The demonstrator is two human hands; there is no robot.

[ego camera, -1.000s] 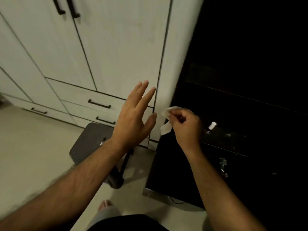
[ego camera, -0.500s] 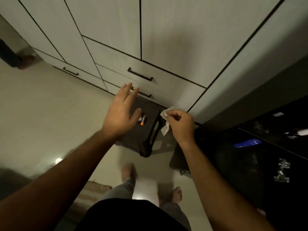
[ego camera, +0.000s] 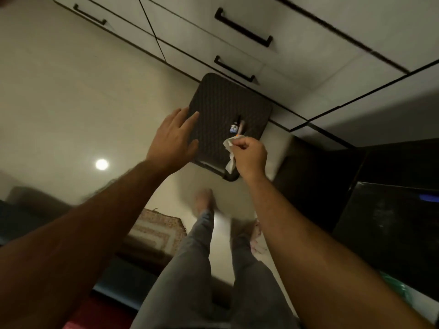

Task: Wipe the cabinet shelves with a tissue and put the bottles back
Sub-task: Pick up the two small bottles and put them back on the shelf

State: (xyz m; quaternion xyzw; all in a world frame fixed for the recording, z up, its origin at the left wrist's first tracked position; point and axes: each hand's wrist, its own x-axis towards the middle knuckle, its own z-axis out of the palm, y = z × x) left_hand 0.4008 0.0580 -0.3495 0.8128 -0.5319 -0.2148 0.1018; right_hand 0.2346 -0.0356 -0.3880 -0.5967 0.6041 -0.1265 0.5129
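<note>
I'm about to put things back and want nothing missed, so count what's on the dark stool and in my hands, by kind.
Small bottles lying on the stool: 2, one with a blue label, one slim with an orange tip
Tissues: 1, pinched in the right hand (tissue)
Left hand: holds 0
Total: 3

Dark stool (ego camera: 221,100) on a pale floor (ego camera: 71,91)

Two small bottles (ego camera: 236,127) lie side by side on the stool's textured seat, near its front edge; a patterned mat (ego camera: 159,230) lies on the floor nearby.
</note>
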